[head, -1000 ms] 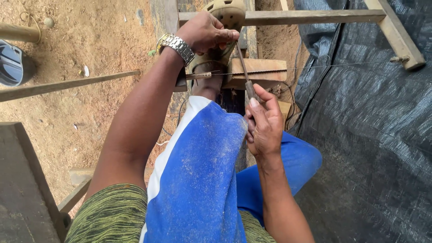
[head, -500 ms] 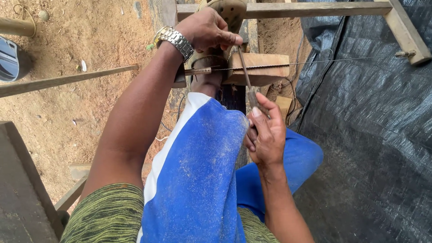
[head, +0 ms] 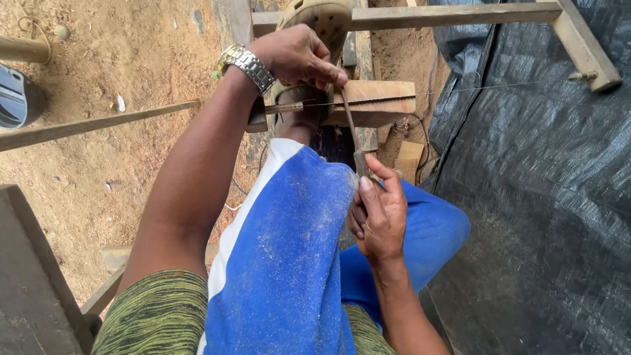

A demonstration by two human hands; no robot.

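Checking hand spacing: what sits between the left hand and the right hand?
In the head view, a thin metal rod-like tool spans from the left hand on the wooden block down to the right hand.

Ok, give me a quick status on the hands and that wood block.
Left hand pinching the thin metal tool at its top, over the wood block. Right hand gripping its handle low. Foot in sandal pinning the block. Nothing in the way.

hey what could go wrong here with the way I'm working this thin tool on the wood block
The left hand has its fingertips right at the thin metal tool where it meets the wood block; a slip could catch them. The block seems pinned only by the sandalled foot, so it might shift. The right hand grips the handle beside the knee.
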